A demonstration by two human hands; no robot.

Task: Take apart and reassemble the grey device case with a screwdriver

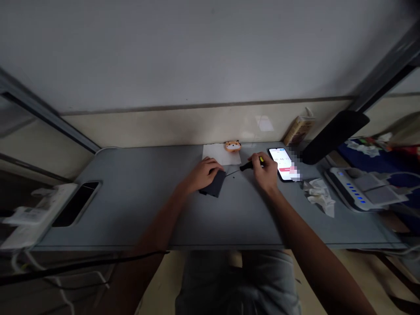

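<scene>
My left hand [203,173] lies on a small flat dark box [215,184] on the grey table [138,205], fingers curled over its far edge, holding it down. My right hand [265,169] is closed round a screwdriver [250,165] with a black and yellow handle; its thin shaft points left toward the box. A white sheet of paper [219,154] lies just beyond both hands.
A lit phone [282,163] lies right of my right hand. A small orange animal figure [232,145] sits on the paper's far edge. Crumpled tissue [318,194], a device with blue lights [352,189], a carton [299,128] and a black lamp head [333,135] are at right. A dark slot [77,203] is at left.
</scene>
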